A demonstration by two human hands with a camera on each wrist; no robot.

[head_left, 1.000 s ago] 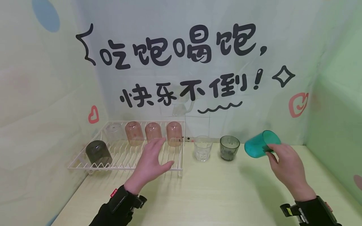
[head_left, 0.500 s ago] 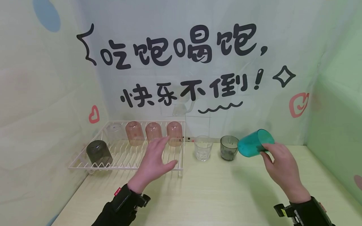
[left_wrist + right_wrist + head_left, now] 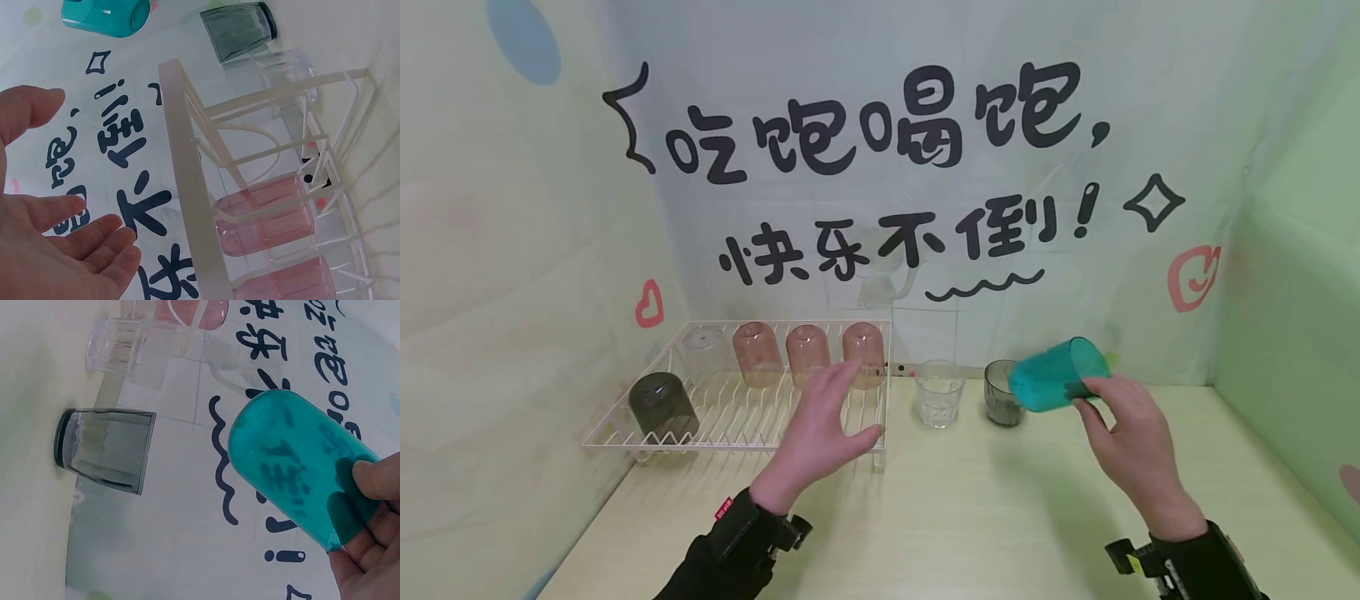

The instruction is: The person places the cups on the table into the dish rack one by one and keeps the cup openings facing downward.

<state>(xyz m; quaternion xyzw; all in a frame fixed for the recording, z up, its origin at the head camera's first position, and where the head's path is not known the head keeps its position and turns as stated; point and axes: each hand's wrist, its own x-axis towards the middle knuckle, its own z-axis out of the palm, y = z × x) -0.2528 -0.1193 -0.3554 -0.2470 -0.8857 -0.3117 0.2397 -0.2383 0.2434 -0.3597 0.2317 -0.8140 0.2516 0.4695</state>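
A teal plastic cup (image 3: 1051, 379) is tilted on its side in the air, its mouth toward the right. My right hand (image 3: 1131, 446) pinches it near the rim, fingers and thumb at the mouth end in the right wrist view (image 3: 375, 519). Below and left of the cup stands an upright grey glass (image 3: 1002, 400), partly overlapped by it in the head view. My left hand (image 3: 820, 429) hovers before the white wire rack (image 3: 745, 450), fingers spread and holding nothing. Upside down on the rack are three pink cups (image 3: 863, 354), a dark grey cup (image 3: 662, 407) and a clear cup (image 3: 706, 350).
An upright clear glass (image 3: 938, 396) stands between the rack and the grey glass. Behind everything rises a fabric backdrop (image 3: 880, 192) with black lettering. A green side panel (image 3: 1292, 317) bounds the pale table (image 3: 955, 517) on the right.
My right hand has carried the teal cup leftward and slightly up, until it overlaps the grey glass in the head view. My left hand has drifted a little to the right.
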